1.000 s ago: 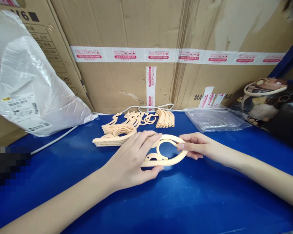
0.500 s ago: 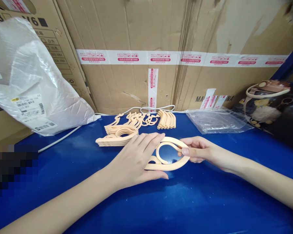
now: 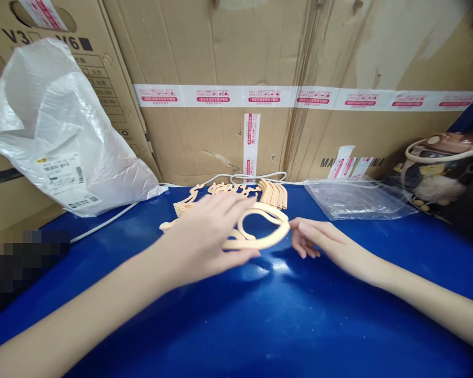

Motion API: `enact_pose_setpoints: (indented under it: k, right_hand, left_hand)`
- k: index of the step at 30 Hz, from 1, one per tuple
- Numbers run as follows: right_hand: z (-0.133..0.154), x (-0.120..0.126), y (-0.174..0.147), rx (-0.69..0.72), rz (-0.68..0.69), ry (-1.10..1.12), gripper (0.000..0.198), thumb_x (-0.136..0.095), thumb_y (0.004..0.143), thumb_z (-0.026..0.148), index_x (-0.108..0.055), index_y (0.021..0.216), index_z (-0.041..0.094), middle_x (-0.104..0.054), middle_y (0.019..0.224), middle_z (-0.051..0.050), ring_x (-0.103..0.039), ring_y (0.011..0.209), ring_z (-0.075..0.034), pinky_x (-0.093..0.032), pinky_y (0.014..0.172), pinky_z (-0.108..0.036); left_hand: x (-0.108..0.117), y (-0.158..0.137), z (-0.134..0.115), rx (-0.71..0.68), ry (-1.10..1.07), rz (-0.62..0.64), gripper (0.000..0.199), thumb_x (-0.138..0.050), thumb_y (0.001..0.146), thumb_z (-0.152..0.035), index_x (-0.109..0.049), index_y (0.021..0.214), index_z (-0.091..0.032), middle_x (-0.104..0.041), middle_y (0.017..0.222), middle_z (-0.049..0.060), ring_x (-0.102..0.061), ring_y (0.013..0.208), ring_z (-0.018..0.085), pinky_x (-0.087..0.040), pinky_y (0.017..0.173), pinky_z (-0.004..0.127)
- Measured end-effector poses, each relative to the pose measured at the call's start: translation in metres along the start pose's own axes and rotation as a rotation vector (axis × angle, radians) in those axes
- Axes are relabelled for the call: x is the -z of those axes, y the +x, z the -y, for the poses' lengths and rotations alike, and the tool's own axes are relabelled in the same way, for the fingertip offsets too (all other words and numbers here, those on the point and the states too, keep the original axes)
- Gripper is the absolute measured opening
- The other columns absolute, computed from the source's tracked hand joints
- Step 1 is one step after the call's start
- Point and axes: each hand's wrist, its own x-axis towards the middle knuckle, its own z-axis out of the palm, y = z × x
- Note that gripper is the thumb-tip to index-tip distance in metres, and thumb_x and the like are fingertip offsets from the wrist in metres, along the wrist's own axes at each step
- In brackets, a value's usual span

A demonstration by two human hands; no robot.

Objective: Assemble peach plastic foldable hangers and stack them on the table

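My left hand point(image 3: 208, 236) is closed over the left part of a cream plastic hanger piece point(image 3: 274, 241), an oval frame with an inner loop. The palm hides much of it, and it is held above the blue table. Just off its right end is my right hand point(image 3: 317, 239), fingers loosely curled and parted with nothing between them. Behind my left hand lies a stack of like hanger pieces point(image 3: 166, 227), mostly covered now. Several small cream hooks point(image 3: 220, 188) lie beyond it, beside a row of curved cream arm pieces point(image 3: 274, 194).
A white plastic mailing bag point(image 3: 74, 136) leans at the left, and a white cable point(image 3: 106, 223) runs past it. Large cardboard boxes point(image 3: 205, 136) wall off the back of the blue table point(image 3: 236, 325). Right of centre lie a clear plastic bag point(image 3: 350, 202) and a dark bag with a fluffy charm point(image 3: 437, 188).
The right hand has let go of the hanger piece's right end. My left hand has carried the piece up and left, toward the stack. The view has shifted slightly.
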Motion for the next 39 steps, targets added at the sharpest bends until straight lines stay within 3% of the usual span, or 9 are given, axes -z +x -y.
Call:
enact_pose_setpoints:
  k: [2,4,7,10,18,24,39]
  right_hand:
    - [0.0,0.001,0.0,0.094,-0.018,-0.285,0.036,-0.041,0.096,0.047,-0.061,0.107,0.019,-0.062,0.086,-0.004,-0.057,0.08,-0.018,-0.046,0.073,-0.032]
    - [-0.002,0.002,0.0,0.204,0.02,-0.504,0.034,-0.047,0.094,0.045,-0.061,0.115,0.022,-0.061,0.11,-0.008,-0.056,0.103,-0.023,-0.044,0.09,-0.039]
    - [-0.005,0.0,0.0,0.256,0.106,-0.644,0.043,-0.047,0.093,0.049,-0.054,0.129,0.026,-0.048,0.138,-0.01,-0.045,0.124,-0.028,-0.036,0.103,-0.048]
    - [-0.008,-0.003,-0.001,0.225,0.149,-0.694,0.053,-0.046,0.092,0.053,-0.045,0.139,0.027,-0.036,0.149,-0.009,-0.036,0.133,-0.03,-0.033,0.107,-0.051]
    - [-0.007,-0.003,-0.002,0.232,0.152,-0.718,0.054,-0.046,0.092,0.053,-0.044,0.139,0.027,-0.035,0.149,-0.009,-0.035,0.134,-0.029,-0.033,0.108,-0.05]
    - [-0.005,-0.004,-0.001,0.226,0.166,-0.742,0.054,-0.043,0.093,0.053,-0.043,0.14,0.026,-0.035,0.149,-0.009,-0.035,0.134,-0.028,-0.033,0.108,-0.049]
    - [-0.003,-0.003,-0.001,0.234,0.167,-0.751,0.054,-0.043,0.094,0.053,-0.044,0.139,0.024,-0.036,0.148,-0.011,-0.037,0.133,-0.029,-0.032,0.107,-0.05]
  left_hand:
    - [0.012,0.0,0.018,0.091,-0.043,0.056,0.061,-0.055,0.085,-0.054,-0.044,0.133,-0.018,-0.056,0.126,0.01,-0.053,0.111,0.028,-0.043,0.092,0.04]
    - [0.018,-0.004,0.038,0.21,-0.09,0.089,0.064,-0.055,0.08,-0.062,-0.049,0.129,-0.022,-0.059,0.121,0.008,-0.055,0.108,0.029,-0.046,0.088,0.04]
    - [0.016,-0.014,0.065,0.365,-0.106,0.089,0.066,-0.056,0.077,-0.065,-0.05,0.128,-0.022,-0.058,0.125,0.009,-0.053,0.112,0.032,-0.043,0.093,0.046]
    - [0.005,-0.026,0.084,0.439,-0.147,0.095,0.065,-0.057,0.077,-0.061,-0.049,0.129,-0.023,-0.056,0.13,0.011,-0.053,0.114,0.034,-0.043,0.096,0.048]
    - [-0.008,-0.033,0.091,0.437,-0.253,0.187,0.071,-0.058,0.076,-0.059,-0.043,0.133,-0.021,-0.05,0.138,0.01,-0.051,0.121,0.032,-0.04,0.102,0.043]
    - [-0.01,-0.032,0.088,0.42,-0.169,0.188,0.071,-0.057,0.074,-0.06,-0.045,0.133,-0.023,-0.051,0.138,0.008,-0.049,0.121,0.035,-0.035,0.103,0.046]
    - [-0.008,-0.032,0.088,0.448,-0.211,0.197,0.072,-0.057,0.074,-0.06,-0.042,0.133,-0.022,-0.053,0.135,0.01,-0.052,0.117,0.033,-0.039,0.1,0.047]
